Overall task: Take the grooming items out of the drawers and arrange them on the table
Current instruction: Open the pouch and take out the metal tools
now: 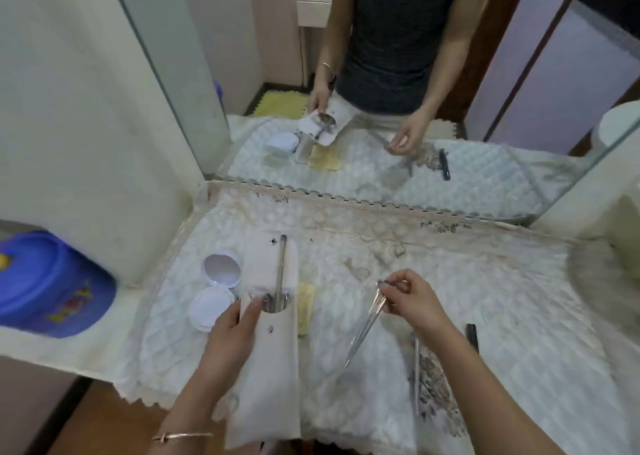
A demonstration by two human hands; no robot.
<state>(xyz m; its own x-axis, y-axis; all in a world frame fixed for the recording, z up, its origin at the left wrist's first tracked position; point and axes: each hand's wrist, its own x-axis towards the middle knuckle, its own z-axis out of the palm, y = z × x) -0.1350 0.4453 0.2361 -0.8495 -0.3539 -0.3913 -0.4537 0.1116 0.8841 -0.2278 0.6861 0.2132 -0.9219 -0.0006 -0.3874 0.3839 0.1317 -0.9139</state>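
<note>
My left hand (231,330) grips a long beige pouch (268,368) with its flap open; a thin metal tool (280,271) sticks out of its pocket. My right hand (412,298) pinches a slim metal tool in a clear plastic sleeve (363,333) that hangs down toward the table. An open white compact (216,288) lies left of the pouch. A small yellow item (306,310) lies to the pouch's right. Another metal tool (416,371) and a black comb (472,336) lie at the right.
A white lace cloth (485,281) covers the table. A mirror (381,90) stands along the back edge and reflects me. A blue plastic bucket (45,284) sits at the left, beside a cream wall panel (86,125).
</note>
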